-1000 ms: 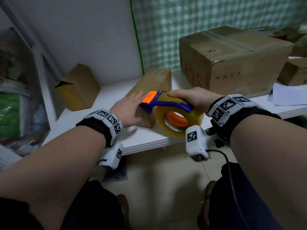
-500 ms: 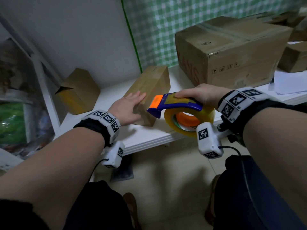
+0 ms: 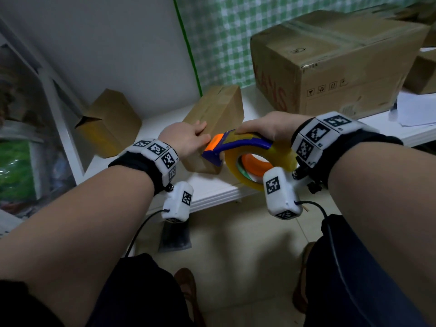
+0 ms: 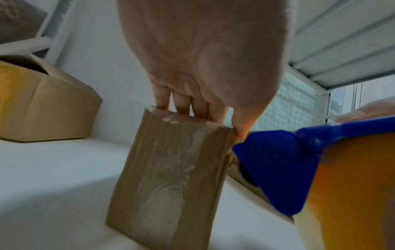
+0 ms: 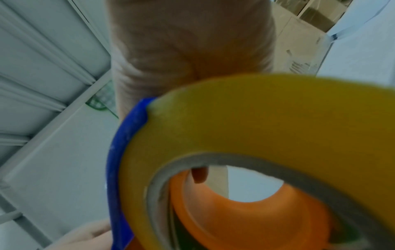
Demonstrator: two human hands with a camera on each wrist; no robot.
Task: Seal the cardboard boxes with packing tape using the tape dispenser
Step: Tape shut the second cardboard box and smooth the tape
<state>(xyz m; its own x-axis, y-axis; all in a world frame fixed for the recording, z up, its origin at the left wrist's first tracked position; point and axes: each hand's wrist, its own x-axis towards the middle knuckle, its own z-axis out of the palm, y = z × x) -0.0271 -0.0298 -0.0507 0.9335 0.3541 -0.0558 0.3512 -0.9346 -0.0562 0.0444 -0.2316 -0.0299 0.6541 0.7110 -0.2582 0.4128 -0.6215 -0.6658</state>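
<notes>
Tape dispenser (image 3: 236, 145): blue frame, orange tip, orange inner hub. Tape roll (image 3: 280, 156): translucent yellow. Small box (image 3: 217, 114): plain brown. Large box (image 3: 330, 60): brown with red lettering (partly hidden). Wall covering (image 3: 224, 38): green-and-white check. Wristbands (image 3: 155, 149): black-and-white square markers.

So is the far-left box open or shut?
Open. The far-left box shows a dark gap under a lifted flap at its left end in the head view; its contents cannot be seen.

The right hand (image 5: 188, 50) grips the blue tape dispenser (image 5: 119, 152) carrying a yellow tape roll (image 5: 256, 118).
</notes>
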